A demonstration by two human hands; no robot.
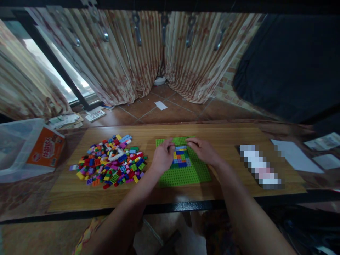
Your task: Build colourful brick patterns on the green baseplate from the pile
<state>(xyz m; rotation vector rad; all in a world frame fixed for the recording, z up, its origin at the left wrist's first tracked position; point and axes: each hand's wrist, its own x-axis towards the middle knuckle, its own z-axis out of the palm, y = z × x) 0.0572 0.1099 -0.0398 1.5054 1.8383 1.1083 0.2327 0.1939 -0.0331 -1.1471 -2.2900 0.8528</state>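
A green studded baseplate lies on the wooden table, with a small block of joined toy bricks in blue, yellow, orange, grey and other colours standing on it. Over the plate's left part, beside the bricks, is my left hand; its fingers are bent and slightly apart, with nothing visible between them. My right hand hovers at the upper right of the bricks, fingers curved loosely toward them and holding nothing that I can see. To the left spreads a heap of loose multicoloured bricks.
A phone-like object, blurred out, lies on the right of the table, near a white paper sheet. A clear plastic bin with an orange label stands at the left. Curtains hang beyond the table.
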